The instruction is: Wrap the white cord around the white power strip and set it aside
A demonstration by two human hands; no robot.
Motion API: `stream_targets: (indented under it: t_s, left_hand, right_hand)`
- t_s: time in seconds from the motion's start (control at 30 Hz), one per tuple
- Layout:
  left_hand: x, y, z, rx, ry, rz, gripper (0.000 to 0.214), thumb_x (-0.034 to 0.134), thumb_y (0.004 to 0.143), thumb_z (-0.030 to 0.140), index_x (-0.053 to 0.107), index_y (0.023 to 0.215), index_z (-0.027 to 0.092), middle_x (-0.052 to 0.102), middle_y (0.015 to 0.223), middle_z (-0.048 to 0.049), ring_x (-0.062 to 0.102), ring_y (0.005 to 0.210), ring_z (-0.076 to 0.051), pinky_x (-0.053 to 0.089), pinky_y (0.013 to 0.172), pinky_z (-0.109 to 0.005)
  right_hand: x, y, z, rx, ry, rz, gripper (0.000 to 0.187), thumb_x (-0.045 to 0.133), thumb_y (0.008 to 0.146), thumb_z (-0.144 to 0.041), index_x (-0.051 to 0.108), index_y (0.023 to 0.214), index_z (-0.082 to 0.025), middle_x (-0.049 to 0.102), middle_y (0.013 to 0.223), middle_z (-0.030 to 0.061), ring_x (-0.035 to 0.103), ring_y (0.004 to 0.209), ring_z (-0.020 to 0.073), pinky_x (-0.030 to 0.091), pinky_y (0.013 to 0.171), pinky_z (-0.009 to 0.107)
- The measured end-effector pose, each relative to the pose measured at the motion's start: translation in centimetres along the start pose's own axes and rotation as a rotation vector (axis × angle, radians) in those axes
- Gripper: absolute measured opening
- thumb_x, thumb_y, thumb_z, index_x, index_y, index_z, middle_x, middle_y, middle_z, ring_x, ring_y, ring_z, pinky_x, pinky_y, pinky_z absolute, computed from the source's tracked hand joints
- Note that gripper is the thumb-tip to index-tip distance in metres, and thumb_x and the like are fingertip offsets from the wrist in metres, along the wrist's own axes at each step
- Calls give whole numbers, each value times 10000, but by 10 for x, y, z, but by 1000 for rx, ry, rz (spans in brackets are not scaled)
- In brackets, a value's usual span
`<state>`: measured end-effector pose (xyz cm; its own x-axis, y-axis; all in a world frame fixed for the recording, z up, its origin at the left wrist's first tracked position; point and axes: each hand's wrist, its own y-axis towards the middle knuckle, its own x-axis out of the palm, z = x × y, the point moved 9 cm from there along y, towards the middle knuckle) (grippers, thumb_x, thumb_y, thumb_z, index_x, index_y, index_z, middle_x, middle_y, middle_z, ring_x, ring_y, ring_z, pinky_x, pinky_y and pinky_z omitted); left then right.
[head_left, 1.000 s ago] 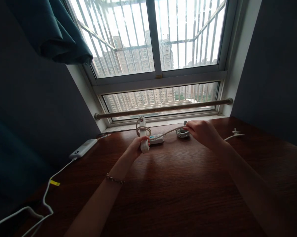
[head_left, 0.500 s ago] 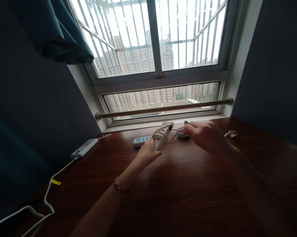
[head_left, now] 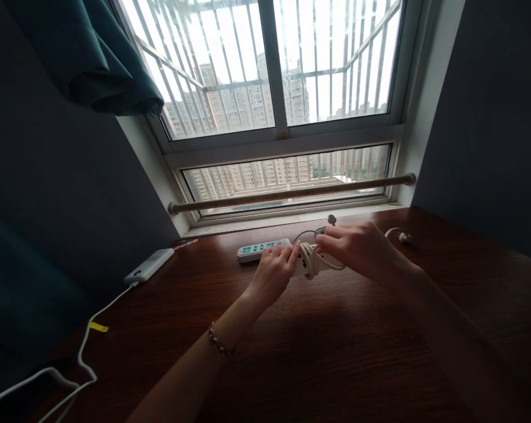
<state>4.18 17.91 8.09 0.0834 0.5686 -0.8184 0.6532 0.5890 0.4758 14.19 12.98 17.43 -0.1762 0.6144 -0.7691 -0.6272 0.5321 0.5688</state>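
Note:
A white power strip (head_left: 299,268) lies crosswise low over the tabletop, its pale cord (head_left: 310,262) wound in several loops about its middle. My left hand (head_left: 274,267) is closed on the strip's left end, with the fingertips beside the loops. At the right, my right hand (head_left: 357,249) pinches the cord close against the strip; its fingers hide part of both. Just behind the left hand rests a second power strip (head_left: 257,251) with blue sockets. Its thin grey cord runs behind the hands, and a grey plug (head_left: 331,220) stands up beyond the right fingertips.
A white plug (head_left: 405,237) on a short length of cord lies right of my right hand. On the left, a white box-shaped device (head_left: 149,265) has a white cable (head_left: 89,341) with a yellow tag. The wooden table (head_left: 318,352) ends at the window sill, below a horizontal rail (head_left: 291,194).
The wrapped strip has turned from tilted upward to nearly level. My right hand has brought the cord in against it, and my left fingers now lie over its end. The white plug has shifted left.

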Motion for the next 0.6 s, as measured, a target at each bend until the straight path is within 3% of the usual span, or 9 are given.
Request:
stream_targets:
  t_s: [0.2,0.3,0.4,0.6]
  left_hand:
    - [-22,-4,19,205,82,219,480,408,864,90,361,1338,155,559,1195,-85,426,1110,-277,270,967,-550]
    - [-29,-8,22,287,84,310,471,470,850,102,390,1313,142,589,1134,-83,432,1080,-266,301,968,-523]
    - [-36,-13,21,337,80,371,492,506,823,77,398,1301,125,581,1149,-93,413,1095,-263,325,964,-505]
    - [-57,-22,26,459,56,441,458,541,813,93,474,1252,204,500,1293,4,394,1126,-278,297,997,-527]
  right_hand:
    - [6,-1,8,20,140,-25,234,483,903,-351,579,761,-191,514,698,-34,394,611,84,170,563,253]
    - [8,-2,14,26,204,-14,288,458,912,-386,578,742,-186,514,684,-38,381,584,70,170,557,241]
    - [13,-3,25,37,250,34,325,458,905,-427,582,731,-182,524,684,-35,392,582,65,171,551,238]
    - [36,-3,37,-2,447,67,304,481,879,-473,639,897,-213,591,786,-24,503,686,65,267,616,203]
